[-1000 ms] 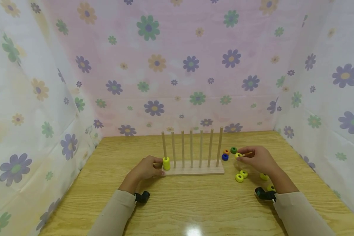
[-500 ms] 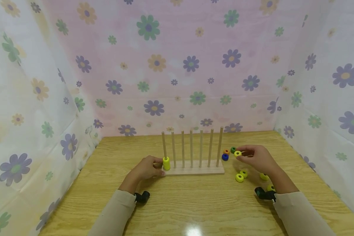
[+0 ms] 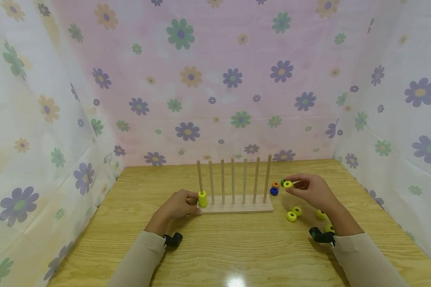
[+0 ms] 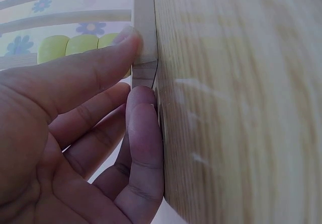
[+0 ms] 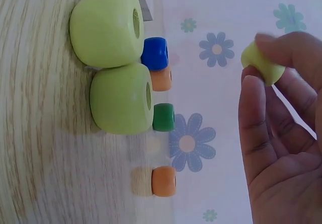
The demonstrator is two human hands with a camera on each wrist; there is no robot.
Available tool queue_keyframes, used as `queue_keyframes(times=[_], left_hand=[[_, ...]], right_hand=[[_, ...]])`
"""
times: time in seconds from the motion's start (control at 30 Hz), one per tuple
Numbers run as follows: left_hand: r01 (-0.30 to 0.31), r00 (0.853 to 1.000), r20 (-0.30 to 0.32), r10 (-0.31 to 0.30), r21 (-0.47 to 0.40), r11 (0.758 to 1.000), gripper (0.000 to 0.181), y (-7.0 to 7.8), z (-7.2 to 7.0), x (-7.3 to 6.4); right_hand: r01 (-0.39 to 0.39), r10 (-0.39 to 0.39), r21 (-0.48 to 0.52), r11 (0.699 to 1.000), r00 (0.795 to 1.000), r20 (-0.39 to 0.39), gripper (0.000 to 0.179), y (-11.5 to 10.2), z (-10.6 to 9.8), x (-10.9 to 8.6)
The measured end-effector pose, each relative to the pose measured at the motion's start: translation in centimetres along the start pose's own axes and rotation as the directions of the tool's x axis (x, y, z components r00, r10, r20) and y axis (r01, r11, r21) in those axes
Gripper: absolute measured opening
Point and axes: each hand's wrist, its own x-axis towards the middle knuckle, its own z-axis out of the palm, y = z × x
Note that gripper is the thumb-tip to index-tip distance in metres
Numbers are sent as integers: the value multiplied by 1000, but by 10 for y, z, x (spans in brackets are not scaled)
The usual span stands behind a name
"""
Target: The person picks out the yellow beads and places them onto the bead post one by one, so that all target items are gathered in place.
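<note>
A wooden peg stand point(image 3: 237, 206) with several upright rods stands mid-table. Yellow beads point(image 3: 202, 199) are stacked on its leftmost rod. At that end my left hand point(image 3: 178, 204) holds the base; in the left wrist view the thumb lies over the base and the fingertips point(image 4: 146, 128) meet its end. My right hand point(image 3: 314, 192) pinches a yellow bead point(image 3: 288, 184) between thumb and fingers, raised off the table to the right of the stand. In the right wrist view that yellow bead point(image 5: 264, 65) is partly covered by the thumb.
Two yellow beads point(image 3: 291, 216) lie together in front of the right hand. More yellow beads point(image 3: 321, 215) lie beside the right wrist. Near the stand's right end are a blue bead point(image 3: 274, 191), an orange bead point(image 3: 275, 185) and a partly hidden green bead point(image 3: 283, 182). Flowered cloth point(image 3: 215, 91) encloses the table.
My right hand has lifted the yellow bead slightly and moved it a little to the left. The left hand and the stand have stayed in place.
</note>
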Motion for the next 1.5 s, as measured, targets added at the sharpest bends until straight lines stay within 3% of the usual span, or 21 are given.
queue_keyframes(times=[0.33,1.23,1.5], left_hand=[[5,1000,-8,-5,5,1000,56,0,0,1],[-1,1000,-2,1,-11,1000,57,-3,1,2],[11,1000,-7,-11,-16,1000,58,-2,0,2]], right_hand=[[-15,16,9,1000,999,-35,42,-6,-1,0],[86,-84,9,996,987,-134,36,-33,-2,-1],[74,-70,23,997,985,-155,36,-42,-2,-2]])
